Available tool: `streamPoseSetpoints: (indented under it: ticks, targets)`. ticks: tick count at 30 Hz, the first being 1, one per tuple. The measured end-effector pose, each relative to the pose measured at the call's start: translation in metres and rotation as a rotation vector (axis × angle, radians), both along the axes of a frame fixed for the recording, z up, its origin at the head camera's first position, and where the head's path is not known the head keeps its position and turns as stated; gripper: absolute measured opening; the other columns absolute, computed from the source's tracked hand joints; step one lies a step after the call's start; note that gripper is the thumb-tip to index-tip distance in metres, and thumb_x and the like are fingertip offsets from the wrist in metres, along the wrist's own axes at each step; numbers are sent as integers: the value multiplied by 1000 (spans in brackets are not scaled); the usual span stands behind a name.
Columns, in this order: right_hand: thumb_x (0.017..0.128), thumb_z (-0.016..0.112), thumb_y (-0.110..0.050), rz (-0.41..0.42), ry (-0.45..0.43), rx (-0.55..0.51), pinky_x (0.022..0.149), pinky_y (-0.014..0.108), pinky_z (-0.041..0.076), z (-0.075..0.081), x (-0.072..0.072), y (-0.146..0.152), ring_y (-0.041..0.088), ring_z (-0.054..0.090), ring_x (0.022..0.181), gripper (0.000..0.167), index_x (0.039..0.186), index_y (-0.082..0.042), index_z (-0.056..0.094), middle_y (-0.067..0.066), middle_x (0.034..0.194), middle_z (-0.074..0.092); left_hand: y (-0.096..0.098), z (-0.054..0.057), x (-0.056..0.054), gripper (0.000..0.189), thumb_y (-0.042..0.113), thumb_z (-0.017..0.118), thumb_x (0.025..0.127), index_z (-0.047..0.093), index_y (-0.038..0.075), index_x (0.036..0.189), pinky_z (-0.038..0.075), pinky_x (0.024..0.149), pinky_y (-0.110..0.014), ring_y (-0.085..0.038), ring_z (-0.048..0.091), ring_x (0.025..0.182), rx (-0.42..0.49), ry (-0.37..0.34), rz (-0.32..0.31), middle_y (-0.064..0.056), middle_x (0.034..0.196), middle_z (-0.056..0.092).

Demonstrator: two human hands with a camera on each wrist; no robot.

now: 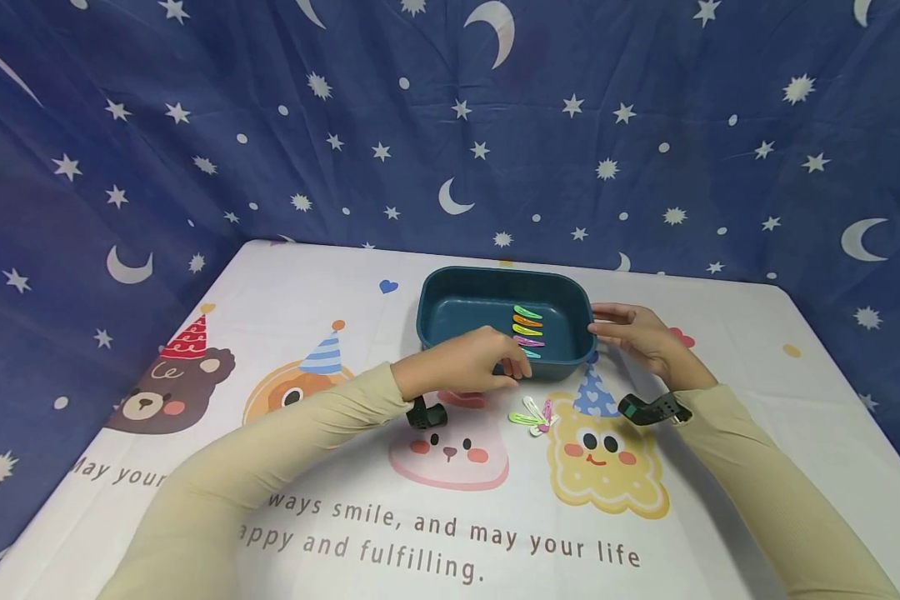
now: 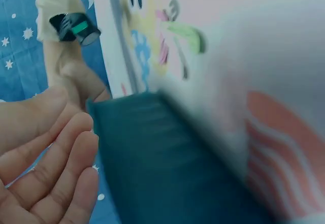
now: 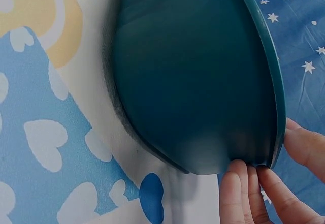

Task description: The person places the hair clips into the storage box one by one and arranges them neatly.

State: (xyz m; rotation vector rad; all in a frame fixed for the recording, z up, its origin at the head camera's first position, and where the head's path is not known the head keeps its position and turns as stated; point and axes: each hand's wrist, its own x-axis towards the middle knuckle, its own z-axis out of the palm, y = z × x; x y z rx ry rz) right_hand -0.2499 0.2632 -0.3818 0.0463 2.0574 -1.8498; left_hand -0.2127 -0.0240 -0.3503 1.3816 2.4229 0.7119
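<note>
A dark teal rectangular box (image 1: 468, 310) stands on the table. My right hand (image 1: 641, 337) pinches the box's right end; in the right wrist view the thumb (image 3: 306, 148) lies over the rim and the fingers (image 3: 284, 196) press the outer wall. Several snap hair clips, among them an orange clip (image 1: 527, 321) and a yellow clip (image 1: 527, 330), lie in a row inside the box. My left hand (image 1: 468, 358) hovers at the front rim with loosely bent fingers, and nothing shows between them. In front of the box, a small pile of hair clips (image 1: 525, 419) lies on the tablecloth.
The white tablecloth (image 1: 330, 283) carries printed cartoon animals and lettering. Behind the table hangs a blue curtain (image 1: 390, 100) with moons and stars. A black camera (image 1: 426, 414) sits on the left wrist, and another camera (image 1: 652, 408) on the right.
</note>
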Motion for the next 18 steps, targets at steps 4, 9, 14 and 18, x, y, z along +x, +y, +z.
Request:
streamPoseSetpoints:
  ticks: [4, 9, 14, 18]
  targets:
    - [86, 66, -7, -3, -3, 2, 81, 15, 52, 0, 0, 0, -2, 63, 88, 70, 141, 9, 27, -14, 98, 61, 2, -7, 4, 22, 12, 70, 84, 70, 4, 105, 52, 83, -24, -13, 63, 88, -17, 14, 13, -7, 99, 72]
    - [86, 66, -8, -3, 3, 17, 81, 15, 51, 1, 1, -1, -3, 62, 88, 70, 141, 9, 27, -14, 99, 60, 3, -12, 9, 22, 15, 71, 84, 71, 6, 104, 49, 80, -18, -13, 62, 88, -22, 39, 23, -4, 97, 71]
    - [87, 66, -9, 5, 11, 38, 82, 14, 51, 1, 1, -1, -4, 61, 89, 70, 142, 9, 27, -14, 100, 59, 4, -16, 11, 21, 13, 70, 83, 71, 7, 103, 48, 78, -16, -15, 63, 88, -33, 37, 24, -2, 93, 70]
    - [86, 66, -9, 0, 3, 38, 81, 14, 51, 1, 1, -1, -4, 62, 88, 70, 142, 9, 27, -15, 99, 59, 6, -21, 12, 19, 12, 69, 84, 71, 8, 102, 47, 77, -15, -11, 61, 86, -47, 48, 20, -1, 93, 70]
